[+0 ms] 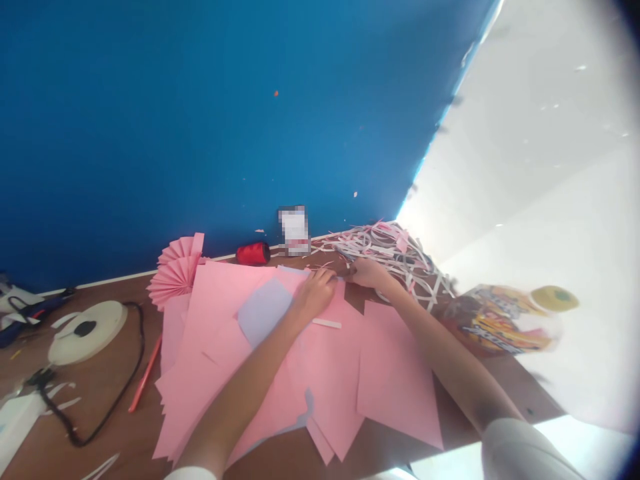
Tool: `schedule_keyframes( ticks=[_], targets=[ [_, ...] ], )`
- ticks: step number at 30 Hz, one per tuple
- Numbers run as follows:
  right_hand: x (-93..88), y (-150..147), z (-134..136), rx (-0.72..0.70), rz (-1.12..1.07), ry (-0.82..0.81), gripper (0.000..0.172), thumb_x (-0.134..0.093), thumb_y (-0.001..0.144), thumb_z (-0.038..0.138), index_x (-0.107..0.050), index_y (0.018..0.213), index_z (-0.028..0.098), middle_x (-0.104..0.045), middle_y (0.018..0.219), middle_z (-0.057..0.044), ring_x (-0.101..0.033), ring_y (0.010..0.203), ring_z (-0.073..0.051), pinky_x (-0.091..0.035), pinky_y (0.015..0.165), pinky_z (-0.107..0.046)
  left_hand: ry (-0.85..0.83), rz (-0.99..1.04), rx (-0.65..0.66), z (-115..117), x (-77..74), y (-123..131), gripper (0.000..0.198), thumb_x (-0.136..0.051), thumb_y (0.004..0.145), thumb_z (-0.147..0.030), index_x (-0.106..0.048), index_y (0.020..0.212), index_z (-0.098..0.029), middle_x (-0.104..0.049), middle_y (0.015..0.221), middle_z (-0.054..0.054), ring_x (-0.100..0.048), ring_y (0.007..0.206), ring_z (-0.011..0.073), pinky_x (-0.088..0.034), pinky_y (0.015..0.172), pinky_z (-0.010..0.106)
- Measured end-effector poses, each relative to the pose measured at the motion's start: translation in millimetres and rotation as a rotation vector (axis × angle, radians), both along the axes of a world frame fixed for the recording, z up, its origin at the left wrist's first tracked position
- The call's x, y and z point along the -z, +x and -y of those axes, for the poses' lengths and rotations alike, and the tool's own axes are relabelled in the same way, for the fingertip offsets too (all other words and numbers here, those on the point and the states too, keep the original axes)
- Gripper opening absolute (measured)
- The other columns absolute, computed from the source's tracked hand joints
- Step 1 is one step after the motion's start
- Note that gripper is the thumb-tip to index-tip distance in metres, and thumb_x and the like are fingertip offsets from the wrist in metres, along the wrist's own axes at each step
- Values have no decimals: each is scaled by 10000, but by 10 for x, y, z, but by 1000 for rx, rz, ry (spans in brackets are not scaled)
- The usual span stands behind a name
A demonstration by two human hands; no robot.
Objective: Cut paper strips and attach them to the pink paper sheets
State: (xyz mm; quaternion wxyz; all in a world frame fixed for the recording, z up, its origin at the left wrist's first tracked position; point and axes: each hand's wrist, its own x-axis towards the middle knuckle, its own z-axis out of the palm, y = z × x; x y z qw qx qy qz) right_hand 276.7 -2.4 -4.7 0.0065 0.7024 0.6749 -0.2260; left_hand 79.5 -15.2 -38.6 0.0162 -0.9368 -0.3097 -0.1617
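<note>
Paper in pink sheets point(333, 373) lies overlapped across the middle of the brown tabletop point(145, 440), with a blue-grey piece point(265, 310) on top, just beside the left forearm. The left hand point(317, 293) rests palm down at the far edge of these sheets, its fingers bent; whether its grip has hold of the paper or only presses on it, I cannot tell. The right hand point(370, 275) is close by on the right, fingers curled together near the same edge. A small dark shape shows at its fingertips, too unclear to name, so I cannot tell what that grip holds, if anything. A short white strip point(327, 323) lies on the pink paper just below the left hand. Another pink sheet point(395, 380) lies to the right, partly under the right forearm.

Behind the right hand, a tangle of thin paper strips point(395, 253) is heaped toward the corner. A red spool point(253, 253) sits near the blue wall point(200, 133), with a pleated pink fan point(177, 270) to its left. Farther left are a red stick point(146, 375), a black cord point(143, 340) and a white roll point(103, 333); a bottle point(500, 323) with a yellow cap is at far right.
</note>
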Motion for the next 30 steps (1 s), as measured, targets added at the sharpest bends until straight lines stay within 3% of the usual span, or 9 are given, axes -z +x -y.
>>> schedule_keyframes(
  ticks=[6,15,25,30],
  targets=[
    [7,22,4,-33,-22,-18,208,-548,765,351,-653,720,177,-656,693,-90,-617,683,-205,-372,561,-253,-43,33,-45,-36,11,-19,305,-371,938,-177,-600,1137,-147,-590,1120,116,-521,1068,237,-411,929,394],
    [-2,4,-1,-98,-34,44,150,-548,776,284,-645,720,184,-667,815,-113,-613,756,-229,-355,607,-268,-88,35,-63,-54,52,-37,341,-406,918,-187,-562,1222,-204,-565,1162,109,-511,1115,246,-410,935,400],
    [-376,87,66,-313,-279,119,194,-464,853,260,-620,769,181,-629,740,-23,-517,654,-128,-326,619,-245,-204,188,-91,-29,-25,11,406,-331,967,-263,-425,1355,-190,-526,1350,117,-476,1244,235,-358,1036,420],
    [-554,32,179,-327,-451,52,215,-428,878,293,-593,792,186,-592,657,1,-488,579,-114,-346,622,-252,-340,300,-74,-60,-65,13,396,-296,981,-253,-405,1359,-205,-521,1356,103,-482,1231,218,-363,1030,412]
  ],
)
